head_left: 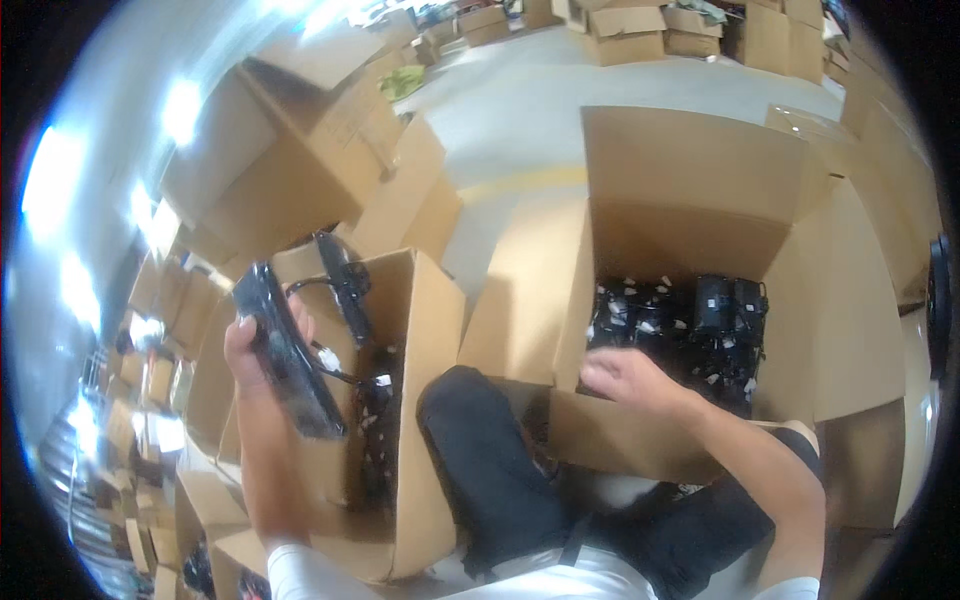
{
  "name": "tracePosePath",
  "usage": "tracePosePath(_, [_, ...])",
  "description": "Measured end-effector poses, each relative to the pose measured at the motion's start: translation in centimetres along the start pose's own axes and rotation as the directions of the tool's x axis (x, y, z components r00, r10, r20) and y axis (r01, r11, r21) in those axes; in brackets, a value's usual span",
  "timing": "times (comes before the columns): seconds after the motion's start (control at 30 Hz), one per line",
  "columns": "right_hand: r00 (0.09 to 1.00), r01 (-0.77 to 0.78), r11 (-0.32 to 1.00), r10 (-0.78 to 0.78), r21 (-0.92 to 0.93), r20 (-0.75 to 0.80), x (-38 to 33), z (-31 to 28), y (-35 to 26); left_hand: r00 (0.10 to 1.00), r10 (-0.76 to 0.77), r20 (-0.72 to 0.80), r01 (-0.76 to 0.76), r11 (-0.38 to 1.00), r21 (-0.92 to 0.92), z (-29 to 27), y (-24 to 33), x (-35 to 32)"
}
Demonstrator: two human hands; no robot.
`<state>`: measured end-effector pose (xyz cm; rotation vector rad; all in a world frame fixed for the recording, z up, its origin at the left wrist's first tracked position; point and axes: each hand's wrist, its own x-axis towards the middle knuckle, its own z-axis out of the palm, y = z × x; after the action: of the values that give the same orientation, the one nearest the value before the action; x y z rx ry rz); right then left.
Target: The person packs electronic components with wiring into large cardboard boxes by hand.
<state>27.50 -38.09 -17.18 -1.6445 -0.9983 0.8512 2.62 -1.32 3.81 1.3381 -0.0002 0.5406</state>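
Note:
My left hand point(247, 350) is closed around a long, flat, glossy black device point(290, 355), held tilted above the open carton point(428, 400) on the left. Thin black cables with white plugs point(329, 358) run from around it. Just beyond it, a second narrow black piece point(345, 285) hangs over the same carton; whether the two are joined I cannot tell. Over the near left edge of the right-hand carton point(690, 165), my right hand point(625, 378) has its fingers curled, slightly blurred, and nothing shows in them. Below it lie many black devices point(728, 305) with cables and white plugs.
Between my knees and the right-hand carton runs its near wall point(630, 435). A raised flap point(525, 290) leans toward the left carton. Larger open cartons point(290, 150) stand at the far left, and more boxes point(625, 35) line the back beyond the grey floor point(530, 100).

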Motion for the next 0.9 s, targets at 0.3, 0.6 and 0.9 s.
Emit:
tracePosePath(0.3, [0.995, 0.046, 0.447, -0.101, 0.893, -0.001, 0.4, -1.0, -9.9, 0.634, -0.445, 0.633, 0.223, 0.888, 0.401, 16.4, -4.8, 7.4])
tracePosePath(0.6, [0.859, 0.252, 0.5, 0.278, 0.829, -0.429, -2.1, -10.1, -6.7, 0.582, -0.429, 0.69, 0.383, 0.894, 0.233, 23.5, -13.5, 12.5])
tracePosePath(0.9, [0.245, 0.446, 0.895, -0.096, 0.024, -0.965, -4.2, -17.2, -1.8, 0.89, -0.395, 0.225, 0.437, 0.881, -0.181, 22.4, -24.0, 16.3])
